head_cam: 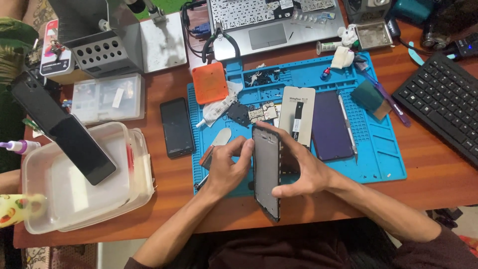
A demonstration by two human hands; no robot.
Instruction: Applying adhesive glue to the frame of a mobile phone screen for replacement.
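**Phone frame held on edge over the blue mat**

Both hands are on a dark, rectangular phone frame, stood on its long edge above the front edge of the blue silicone repair mat. The right hand is curled about halfway closed around the far side, forefinger laid over the top corner and thumb underneath near the lower end. The left hand closes on the near long edge, its fingertips pressed against the rim; whether it also pinches a small tool I cannot tell.

To do this well, I'd judge the grip should stay on the rims, not the flat face, with the right hand steadying while the left works along the edge in short, gentle moves.

Just behind the frame on the mat lie a pale slim battery with a black stripe and a dark purple back cover. A black smartphone rests on the wooden table off the mat's left edge.
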